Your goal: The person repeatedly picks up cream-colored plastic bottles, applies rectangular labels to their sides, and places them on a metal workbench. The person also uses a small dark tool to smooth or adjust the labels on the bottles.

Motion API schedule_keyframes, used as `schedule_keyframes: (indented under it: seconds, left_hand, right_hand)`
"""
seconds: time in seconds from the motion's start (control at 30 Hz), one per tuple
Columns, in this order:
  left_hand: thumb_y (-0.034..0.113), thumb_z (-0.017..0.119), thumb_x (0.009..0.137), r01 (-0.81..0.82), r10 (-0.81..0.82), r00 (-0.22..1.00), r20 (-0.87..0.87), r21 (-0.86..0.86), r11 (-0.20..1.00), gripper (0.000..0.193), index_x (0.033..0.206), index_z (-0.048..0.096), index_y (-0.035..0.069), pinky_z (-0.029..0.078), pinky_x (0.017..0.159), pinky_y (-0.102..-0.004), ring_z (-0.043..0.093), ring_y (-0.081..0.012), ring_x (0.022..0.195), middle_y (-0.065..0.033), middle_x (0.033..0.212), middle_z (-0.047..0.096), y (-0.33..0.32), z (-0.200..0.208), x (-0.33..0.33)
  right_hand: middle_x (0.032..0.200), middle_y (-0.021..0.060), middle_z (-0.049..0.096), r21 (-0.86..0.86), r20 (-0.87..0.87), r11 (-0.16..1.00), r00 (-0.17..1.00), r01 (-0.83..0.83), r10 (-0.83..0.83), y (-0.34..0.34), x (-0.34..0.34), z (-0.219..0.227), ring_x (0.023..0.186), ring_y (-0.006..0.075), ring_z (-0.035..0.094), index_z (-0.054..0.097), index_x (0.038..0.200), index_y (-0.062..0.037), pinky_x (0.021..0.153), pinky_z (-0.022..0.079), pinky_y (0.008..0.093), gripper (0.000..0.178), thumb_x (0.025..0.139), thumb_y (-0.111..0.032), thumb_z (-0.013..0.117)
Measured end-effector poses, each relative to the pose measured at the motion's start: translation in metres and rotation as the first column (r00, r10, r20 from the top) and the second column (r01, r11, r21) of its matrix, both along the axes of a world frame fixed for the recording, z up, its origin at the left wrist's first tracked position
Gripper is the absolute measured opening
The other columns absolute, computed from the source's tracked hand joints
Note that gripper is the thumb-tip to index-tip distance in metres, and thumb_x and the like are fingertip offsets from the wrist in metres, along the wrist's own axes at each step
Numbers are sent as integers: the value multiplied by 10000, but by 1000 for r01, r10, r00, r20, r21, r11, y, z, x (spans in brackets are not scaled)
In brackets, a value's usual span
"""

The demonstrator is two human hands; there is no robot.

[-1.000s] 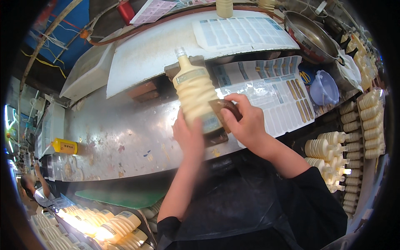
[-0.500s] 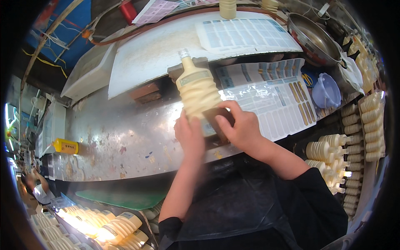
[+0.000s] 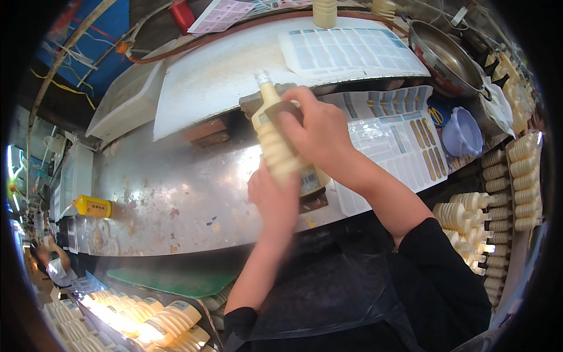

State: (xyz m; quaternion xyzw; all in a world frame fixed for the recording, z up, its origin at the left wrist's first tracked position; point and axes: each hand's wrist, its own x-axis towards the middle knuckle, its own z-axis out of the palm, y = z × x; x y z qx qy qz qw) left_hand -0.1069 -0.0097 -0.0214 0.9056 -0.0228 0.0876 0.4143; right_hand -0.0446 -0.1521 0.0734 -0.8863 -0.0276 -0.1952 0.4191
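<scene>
A cream-coloured bottle (image 3: 274, 146) with a ribbed, wavy body and a clear neck lies on the bench, neck pointing away from me. Its neck end lies at a dark block, and a label with a barcode shows near its base. My left hand (image 3: 272, 190), partly blurred, grips the bottle's lower left side. In my right hand (image 3: 319, 126) is a thin, flat brown piece (image 3: 280, 112), pinched between thumb and fingers and laid against the bottle's shoulder. Part of the bottle's right side is hidden by that hand.
Label sheets (image 3: 404, 135) lie right of the bottle, beside a lilac basket (image 3: 461, 132) and a large metal pan (image 3: 443, 56). A yellow bottle (image 3: 92, 206) lies on the metal bench (image 3: 146, 182). Cream bottles are stacked at lower left (image 3: 167, 322) and right (image 3: 460, 220).
My right hand has moved the brown piece from the bottle's base up to its shoulder, uncovering the barcode label. My left hand has shifted slightly right, still on the bottle.
</scene>
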Motion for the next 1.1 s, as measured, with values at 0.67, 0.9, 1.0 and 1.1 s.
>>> schedule_keyframes:
  seconds: [0.67, 0.9, 1.0, 1.1]
  left_hand:
    - [225, 630, 953, 95, -125, 991, -52, -393, 915, 645, 1500, 406, -31, 362, 1107, -460, 459, -355, 1252, -213, 1314, 515, 16, -5, -2]
    - [199, 635, 946, 98, -155, 985, -73, -501, 860, 464, 1328, 536, -46, 393, 1066, -462, 509, -357, 1208, -217, 1249, 567, 18, -3, -1]
    - [196, 622, 952, 85, -167, 981, -97, -560, 824, 471, 1346, 531, -47, 392, 1071, -467, 528, -364, 1203, -227, 1259, 580, 20, -2, -4]
    - [202, 644, 927, 120, -151, 988, -28, -471, 874, 568, 1416, 493, -45, 381, 1091, -469, 522, -372, 1229, -235, 1295, 574, 26, -21, -5]
  right_hand:
    - [972, 79, 731, -413, 439, 911, 876, -1, 200, -7, 1, -21, 854, 239, 703, 694, 1030, -62, 740, 508, 363, 213, 824, -112, 717]
    - [702, 37, 544, -691, 415, 723, 824, 10, 386, 53, 8, -26, 672, 225, 571, 576, 712, -118, 645, 432, 351, 104, 648, -133, 657]
    - [708, 58, 609, -743, 300, 665, 854, -71, 425, 59, 11, -26, 682, 225, 628, 623, 729, -100, 624, 444, 354, 113, 653, -139, 697]
    - [788, 114, 662, -643, 257, 749, 876, -161, 409, 45, 17, -14, 717, 261, 667, 650, 847, -53, 663, 508, 382, 99, 757, -84, 678]
